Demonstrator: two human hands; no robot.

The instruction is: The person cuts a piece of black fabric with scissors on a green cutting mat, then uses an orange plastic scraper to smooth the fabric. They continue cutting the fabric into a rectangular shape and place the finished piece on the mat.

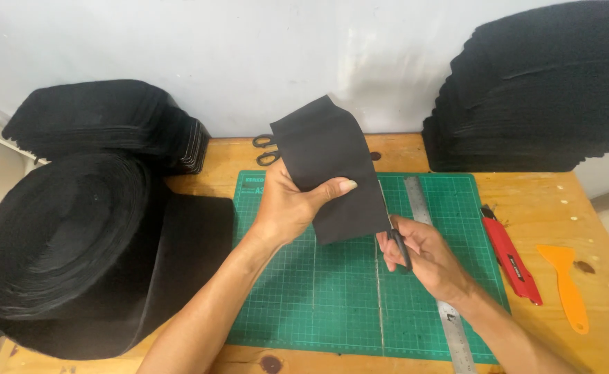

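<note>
Nearest on the wooden table lies a green cutting mat, with a metal ruler running along its right side from near to far. Above the mat, the right hand is closed around the black handles of a pair of scissors, whose blades meet the right edge of a black fabric piece. The left hand pinches that piece, thumb across its front and fingers behind, holding it upright over the middle of the mat. To the left sits a big roll of black fabric, its loose end spread flat beside the mat. To the right lie a red utility knife and an orange scraper. Further off, a second pair of scissors rests at the mat's far edge. Against the wall stand two stacks of cut black pieces, a left stack and a taller right stack.
</note>
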